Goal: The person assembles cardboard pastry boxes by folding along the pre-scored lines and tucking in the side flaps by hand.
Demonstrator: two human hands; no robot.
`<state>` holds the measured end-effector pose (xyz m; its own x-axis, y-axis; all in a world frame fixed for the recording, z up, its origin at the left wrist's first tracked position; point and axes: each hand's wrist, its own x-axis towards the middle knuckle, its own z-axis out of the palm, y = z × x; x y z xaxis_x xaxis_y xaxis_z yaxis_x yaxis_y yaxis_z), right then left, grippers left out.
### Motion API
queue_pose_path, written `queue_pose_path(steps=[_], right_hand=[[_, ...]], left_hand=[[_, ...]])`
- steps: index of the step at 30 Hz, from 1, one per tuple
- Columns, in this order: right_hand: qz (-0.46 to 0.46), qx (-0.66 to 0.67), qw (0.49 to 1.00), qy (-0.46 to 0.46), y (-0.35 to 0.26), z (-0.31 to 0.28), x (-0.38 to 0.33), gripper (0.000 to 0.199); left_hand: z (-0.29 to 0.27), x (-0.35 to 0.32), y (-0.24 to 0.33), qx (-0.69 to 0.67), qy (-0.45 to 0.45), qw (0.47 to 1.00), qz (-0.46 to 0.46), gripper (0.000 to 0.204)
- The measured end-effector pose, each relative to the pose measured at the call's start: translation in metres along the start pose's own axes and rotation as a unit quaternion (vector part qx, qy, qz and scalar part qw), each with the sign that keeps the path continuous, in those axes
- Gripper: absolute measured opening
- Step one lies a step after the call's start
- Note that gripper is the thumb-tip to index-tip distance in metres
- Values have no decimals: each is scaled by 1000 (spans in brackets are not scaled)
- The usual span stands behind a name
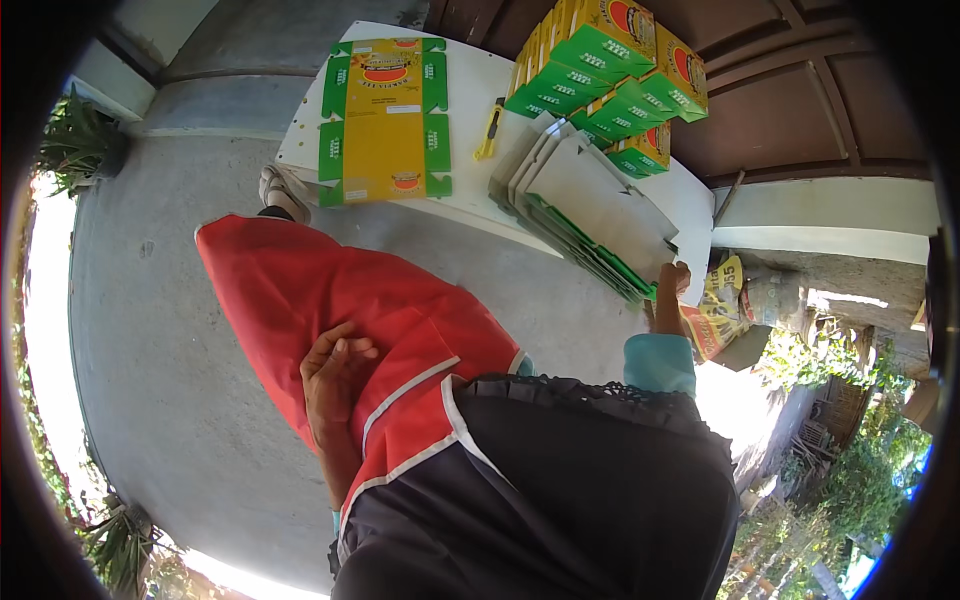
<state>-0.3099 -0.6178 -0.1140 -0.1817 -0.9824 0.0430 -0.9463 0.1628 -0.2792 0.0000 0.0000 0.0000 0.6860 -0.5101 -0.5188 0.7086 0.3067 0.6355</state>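
Far over to the left of the person's left hand, from where I stand, a leafy plant (80, 145) sits beside the concrete floor (150, 320). Nearer, beyond that hand and slightly to its left, a light-coloured shoe (285, 192) shows by the table's corner. The left hand (333, 372) itself lies against the red apron (350, 285), palm turned up, fingers loosely curled and half open. Straight out beyond it, a green and yellow carton sheet (385, 150) is spread flat on the white table (475, 80). Right of that sheet, farther from the left hand, there's a yellow cutter (489, 130). Next comes a leaning stack of folded cartons (590, 190), grey insides up, stretching away to the left of the right hand. Past the stack, well beyond the right hand, made-up boxes (610, 60) are piled. The right hand (672, 282) is at the stack's nearest corner; I can't tell whether its fingers are closed on a carton. Just to its right stands a yellow and red sack (718, 305).
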Motion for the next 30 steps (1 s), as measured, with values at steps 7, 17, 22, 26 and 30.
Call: queue_pose_path(steps=[7, 17, 22, 26, 30], right_hand=[[-409, 192, 884, -119, -34, 6, -58, 28], [-540, -179, 819, -70, -79, 8, -189, 62], [-457, -326, 791, -243, -126, -6, -171, 41], [-577, -198, 787, -91, -195, -24, -212, 36], [-711, 114, 664, -203, -260, 16, -283, 44]], left_hand=[[7, 6, -3, -13, 3, 1000, -9, 27], [5, 6, -3, -24, -9, 1000, -1, 28], [0, 5, -1, -57, -26, 998, -5, 28], [-6, 9, -2, -71, -52, 996, 2, 29], [-8, 10, 3, -70, -63, 996, -3, 30]])
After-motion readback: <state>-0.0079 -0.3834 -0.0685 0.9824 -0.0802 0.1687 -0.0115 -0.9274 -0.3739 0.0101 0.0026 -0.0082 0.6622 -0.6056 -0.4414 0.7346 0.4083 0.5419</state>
